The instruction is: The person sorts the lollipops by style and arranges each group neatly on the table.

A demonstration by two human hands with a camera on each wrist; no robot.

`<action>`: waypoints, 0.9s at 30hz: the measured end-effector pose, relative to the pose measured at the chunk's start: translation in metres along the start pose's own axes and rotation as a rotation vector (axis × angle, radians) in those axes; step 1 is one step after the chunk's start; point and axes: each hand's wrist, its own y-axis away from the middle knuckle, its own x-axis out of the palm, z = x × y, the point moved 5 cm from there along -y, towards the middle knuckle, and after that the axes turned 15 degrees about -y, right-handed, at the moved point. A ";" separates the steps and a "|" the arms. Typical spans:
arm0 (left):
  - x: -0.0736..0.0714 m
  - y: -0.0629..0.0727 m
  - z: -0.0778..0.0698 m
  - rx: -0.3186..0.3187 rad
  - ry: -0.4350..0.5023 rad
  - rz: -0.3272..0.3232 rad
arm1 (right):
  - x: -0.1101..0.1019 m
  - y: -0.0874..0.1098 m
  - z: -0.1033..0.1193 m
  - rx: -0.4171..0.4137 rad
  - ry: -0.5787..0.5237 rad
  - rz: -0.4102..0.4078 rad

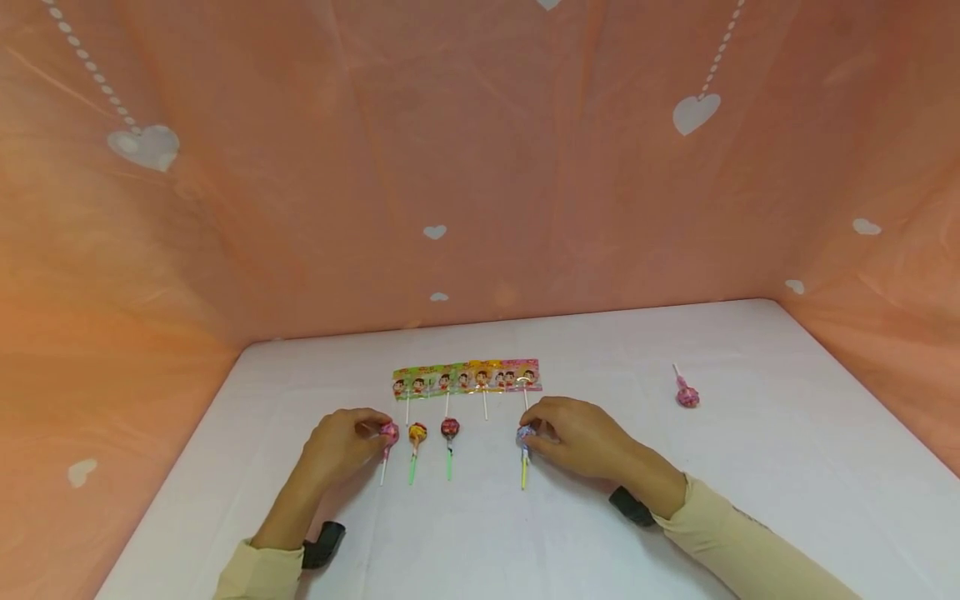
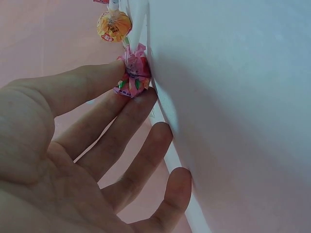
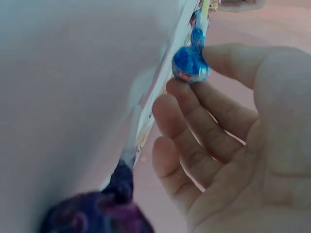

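Observation:
My left hand point(image 1: 341, 446) pinches the wrapped head of a pink lollipop point(image 2: 133, 73) between thumb and fingers. Its white stick points toward the front of the table. To the right of it lie a yellow lollipop point(image 1: 417, 433) and a dark red lollipop point(image 1: 449, 428), both with green sticks. Beyond a gap, my right hand point(image 1: 585, 437) holds a blue lollipop point(image 3: 189, 63) by its head, thumb against fingertips, with the yellow stick toward the front. The remaining fingers of both hands are spread and loosely bent in the wrist views.
Behind the row lies a strip of flat, colourful lollipop packets point(image 1: 465, 380) with white sticks toward me. A separate pink-purple lollipop point(image 1: 687, 397) lies to the right on the white tabletop point(image 1: 600, 542). An orange curtain point(image 1: 495, 167) with white hearts encloses the table.

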 end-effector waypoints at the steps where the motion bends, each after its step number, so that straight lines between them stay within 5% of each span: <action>1: 0.000 0.000 0.000 0.000 0.000 -0.001 | 0.000 -0.001 0.000 0.005 -0.001 0.000; 27: 0.000 0.000 0.002 0.013 0.006 -0.016 | 0.000 -0.012 -0.001 0.060 0.061 -0.012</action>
